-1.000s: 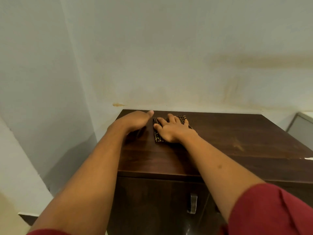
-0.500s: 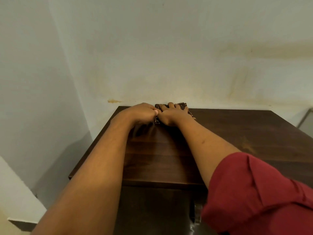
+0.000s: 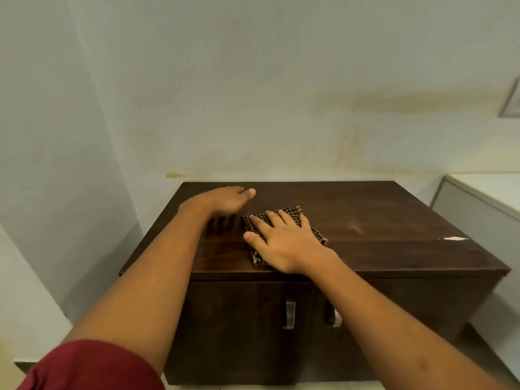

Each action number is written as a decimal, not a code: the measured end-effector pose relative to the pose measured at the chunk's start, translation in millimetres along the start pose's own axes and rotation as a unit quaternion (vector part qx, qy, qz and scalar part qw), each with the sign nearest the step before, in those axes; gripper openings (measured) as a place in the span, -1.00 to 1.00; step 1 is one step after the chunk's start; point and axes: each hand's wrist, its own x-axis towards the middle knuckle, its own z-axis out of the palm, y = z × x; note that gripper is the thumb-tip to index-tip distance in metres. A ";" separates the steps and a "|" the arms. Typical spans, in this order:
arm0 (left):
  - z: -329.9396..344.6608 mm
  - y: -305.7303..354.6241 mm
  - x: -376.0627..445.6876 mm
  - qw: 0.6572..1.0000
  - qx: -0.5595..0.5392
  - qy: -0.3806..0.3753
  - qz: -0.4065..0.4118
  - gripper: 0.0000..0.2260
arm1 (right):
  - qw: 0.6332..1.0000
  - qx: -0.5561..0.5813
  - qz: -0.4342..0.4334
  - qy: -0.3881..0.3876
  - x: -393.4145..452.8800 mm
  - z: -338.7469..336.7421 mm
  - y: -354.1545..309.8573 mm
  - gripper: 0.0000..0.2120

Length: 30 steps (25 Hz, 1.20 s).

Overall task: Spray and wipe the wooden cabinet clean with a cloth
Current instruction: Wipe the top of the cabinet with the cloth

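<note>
The right hand lies flat with fingers spread, palm pressing a folded checked cloth onto the top of the dark wooden cabinet; it grips nothing, only bears down. The cloth sits toward the cabinet's front edge, left of the middle. The left hand rests nearer the back left corner, fingers loosely curled and empty, apart from the cloth. A small pale chip marks the top near the right edge. Two metal handles show on the front doors, below the front edge
</note>
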 end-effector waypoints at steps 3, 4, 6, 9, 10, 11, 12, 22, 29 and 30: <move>15.9 1.5 4.9 0.998 0.055 -0.034 -0.027 -0.39 | 1.000 -0.010 -0.014 -0.003 -43.0 0.0 6.5 -0.37; 22.1 3.5 6.5 0.997 0.060 -0.034 -0.034 -0.39 | 1.000 -0.015 -0.011 -0.002 -49.1 0.2 8.2 -0.37; 32.9 6.6 11.7 0.998 0.055 -0.004 -0.040 -0.44 | 1.000 -0.012 -0.006 -0.009 -46.2 0.3 10.4 -0.39; 34.8 6.3 24.3 0.996 0.047 0.049 -0.049 -0.49 | 1.000 0.011 0.008 -0.018 -14.3 -2.3 19.6 -0.42; 33.1 3.8 28.8 0.996 0.047 0.059 -0.054 -0.50 | 1.000 0.010 0.018 -0.016 -0.4 -3.3 25.1 -0.43; 31.3 0.6 33.4 0.995 0.051 0.062 -0.060 -0.50 | 0.999 0.008 0.030 -0.015 14.5 -5.0 31.4 -0.43; 30.1 -3.2 38.4 0.994 0.060 0.061 -0.065 -0.51 | 0.999 0.008 0.043 -0.015 30.2 -6.9 37.5 -0.43; 35.7 1.0 82.5 0.992 0.112 0.023 -0.057 -0.45 | 0.995 -0.003 0.097 -0.004 162.2 -19.4 77.7 -0.41; 33.6 6.0 68.9 0.991 0.115 0.023 -0.060 -0.44 | 0.995 -0.004 0.100 -0.015 143.1 -18.8 72.8 -0.39; 32.8 7.9 64.4 0.991 0.115 0.026 -0.056 -0.44 | 0.995 -0.002 0.099 -0.017 132.3 -18.1 70.4 -0.39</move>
